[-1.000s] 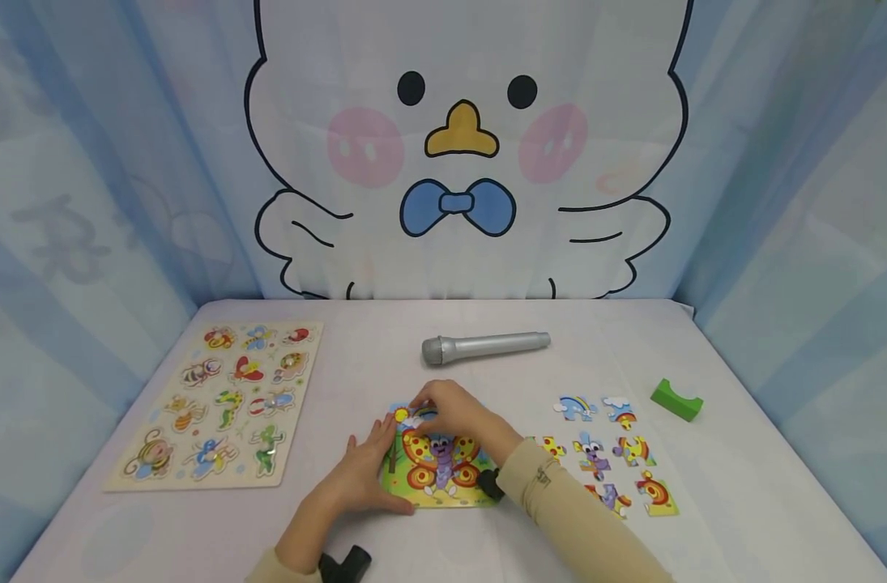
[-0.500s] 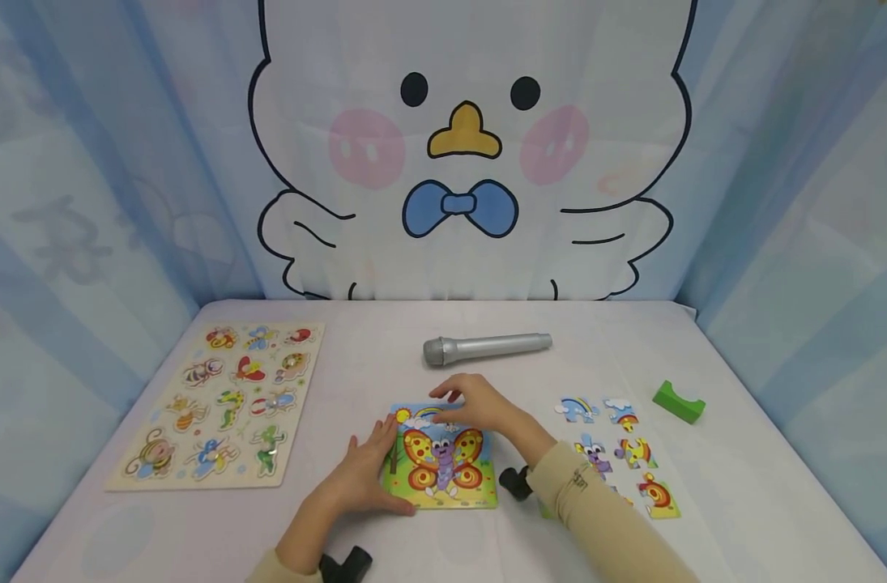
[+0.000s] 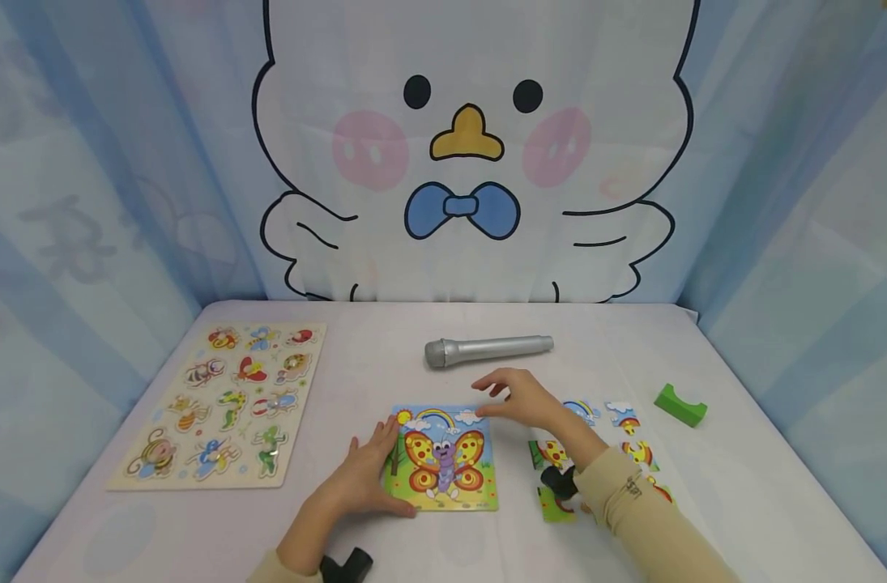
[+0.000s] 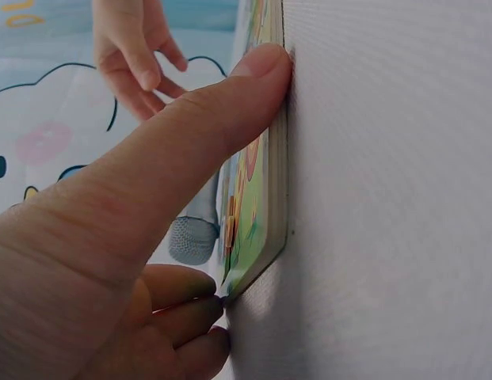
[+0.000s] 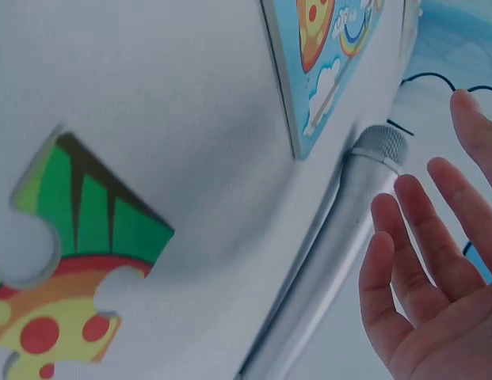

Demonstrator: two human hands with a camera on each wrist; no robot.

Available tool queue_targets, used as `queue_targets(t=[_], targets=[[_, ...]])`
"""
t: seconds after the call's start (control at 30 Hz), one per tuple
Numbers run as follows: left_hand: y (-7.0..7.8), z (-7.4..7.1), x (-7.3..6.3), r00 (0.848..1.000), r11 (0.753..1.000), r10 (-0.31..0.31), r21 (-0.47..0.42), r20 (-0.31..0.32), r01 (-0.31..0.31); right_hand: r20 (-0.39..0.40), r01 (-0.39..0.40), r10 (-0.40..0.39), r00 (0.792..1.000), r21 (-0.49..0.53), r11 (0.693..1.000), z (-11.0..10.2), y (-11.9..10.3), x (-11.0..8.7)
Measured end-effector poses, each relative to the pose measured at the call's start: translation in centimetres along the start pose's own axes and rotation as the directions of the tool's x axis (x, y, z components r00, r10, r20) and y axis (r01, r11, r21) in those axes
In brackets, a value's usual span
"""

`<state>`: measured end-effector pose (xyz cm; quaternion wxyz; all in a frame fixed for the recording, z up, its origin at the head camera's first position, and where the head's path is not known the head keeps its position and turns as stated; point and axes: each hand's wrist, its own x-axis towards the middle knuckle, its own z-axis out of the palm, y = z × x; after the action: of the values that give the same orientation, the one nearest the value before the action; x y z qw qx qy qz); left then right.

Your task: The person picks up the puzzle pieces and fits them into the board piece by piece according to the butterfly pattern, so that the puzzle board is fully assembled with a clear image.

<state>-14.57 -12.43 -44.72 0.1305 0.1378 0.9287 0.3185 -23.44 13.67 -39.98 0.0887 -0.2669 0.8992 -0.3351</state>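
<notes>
A square butterfly puzzle board (image 3: 446, 461) lies flat in the middle of the table. My left hand (image 3: 363, 474) rests against its left side, fingers spread along the left edge and the thumb at the front edge. Up close, the left wrist view has the thumb (image 4: 190, 131) over the board's front edge and the fingertips near its corner. My right hand (image 3: 519, 398) hovers by the board's back right corner, fingers loosely bent and holding nothing. Several loose jigsaw pieces (image 3: 550, 455) lie right of the board, some hidden by the right forearm; one green-and-yellow piece (image 5: 111, 206) shows in the right wrist view.
A silver microphone (image 3: 490, 350) lies behind the board. On the left is a large wooden insect puzzle (image 3: 249, 385). A green arched block (image 3: 680, 406) sits at the far right. Patterned curtains (image 3: 793, 202) enclose the table (image 3: 370, 340) at the back and sides.
My right hand has drawn back to the right from over the board's top edge, uncovering the rainbow and clouds. My left hand has kept its place against the board.
</notes>
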Motion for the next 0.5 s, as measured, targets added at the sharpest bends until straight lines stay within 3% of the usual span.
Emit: queue_targets(t=[0.23,0.5], targets=[[0.0,-0.1,0.1,1.0,1.0,-0.003,-0.015,-0.001,0.003,-0.07,-0.009,0.008,0.998,-0.015,1.0,-1.8,1.7,-1.5],[-0.3,0.0,0.1,1.0,1.0,-0.002,-0.011,-0.003,0.002,-0.111,-0.086,0.087,0.99,0.015,0.996,-4.2,3.6,-3.2]])
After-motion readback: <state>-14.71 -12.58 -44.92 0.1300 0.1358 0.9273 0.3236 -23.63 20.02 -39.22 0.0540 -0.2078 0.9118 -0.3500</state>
